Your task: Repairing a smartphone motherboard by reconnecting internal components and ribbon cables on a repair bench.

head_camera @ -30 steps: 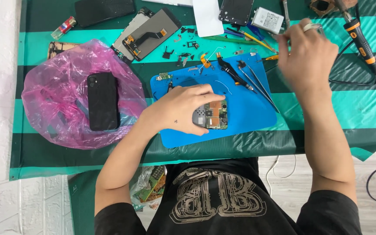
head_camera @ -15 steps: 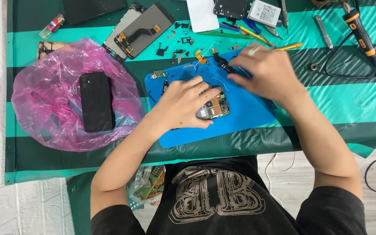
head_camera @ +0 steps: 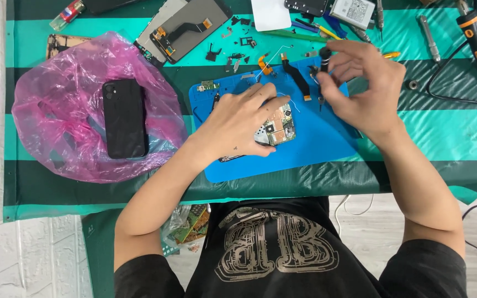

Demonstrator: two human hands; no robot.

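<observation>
Two hands in view, both over the blue work mat point(head_camera: 327, 143) that sits on the green striped table cover point(head_camera: 448, 138). My left hand point(head_camera: 238, 118) lies flat with the fingers spread a bit, pressing down on an opened phone body whose circuit board point(head_camera: 276, 128) pokes out on the right side of the palm. The hand hides most of the phone, so I can't tell much about the rest of it.

My right hand point(head_camera: 362, 91) is up near the mat's top right corner, fingers pinched narrow around a small dark screwdriver point(head_camera: 323, 72), held roughly upright with the tip pointing down at the mat. The tip hangs just above the mat, near the board but not touching it as far as I can tell.

Other stuff around: a black flex strip with orange ends point(head_camera: 296, 77) lies on the mat's upper edge, just beside the screwdriver. A pink plastic bag point(head_camera: 62, 138) sits well off to the left with a black phone point(head_camera: 123, 118) lying on it. A detached screen panel point(head_camera: 186, 25) is up top, with loose small parts point(head_camera: 233, 52) scattered next to it. An orange-and-black tool point(head_camera: 475, 36) with a cord lies at far right.
</observation>
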